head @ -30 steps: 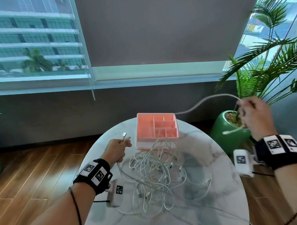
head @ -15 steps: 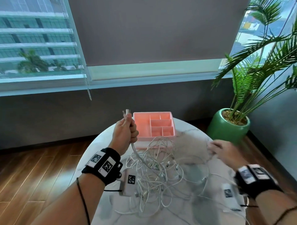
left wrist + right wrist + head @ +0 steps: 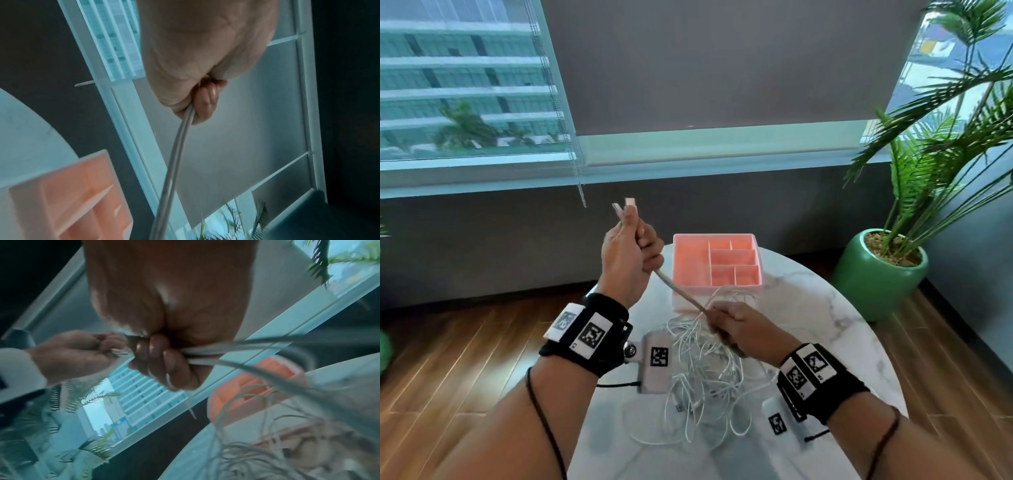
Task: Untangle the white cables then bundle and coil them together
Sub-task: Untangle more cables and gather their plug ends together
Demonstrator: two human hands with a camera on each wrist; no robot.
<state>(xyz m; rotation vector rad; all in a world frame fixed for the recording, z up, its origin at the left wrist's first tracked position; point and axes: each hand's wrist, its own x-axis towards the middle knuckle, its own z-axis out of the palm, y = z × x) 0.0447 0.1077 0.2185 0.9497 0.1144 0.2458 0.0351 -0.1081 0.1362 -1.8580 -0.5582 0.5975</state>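
Observation:
A tangle of thin white cables (image 3: 705, 370) lies in the middle of the round marble table (image 3: 825, 308). My left hand (image 3: 630, 253) is raised above the table's left side, fist curled round a doubled run of cable (image 3: 678, 291), with two plug ends (image 3: 624, 205) sticking out above it. That run slants down to my right hand (image 3: 736, 325), which grips it just above the pile. In the left wrist view the cable (image 3: 174, 154) leaves the closed fingers (image 3: 205, 104). In the right wrist view curled fingers (image 3: 160, 360) hold the strands (image 3: 205, 356).
A pink divided organiser tray (image 3: 717, 262) stands at the table's far side, just beyond the pile. A green pot with a palm (image 3: 880, 274) stands on the floor at the right. Wooden floor lies to the left, a window wall behind.
My left hand rose from the table with the cable ends. My right hand swung in from far right near the plant and took hold of the cable close above the pile.

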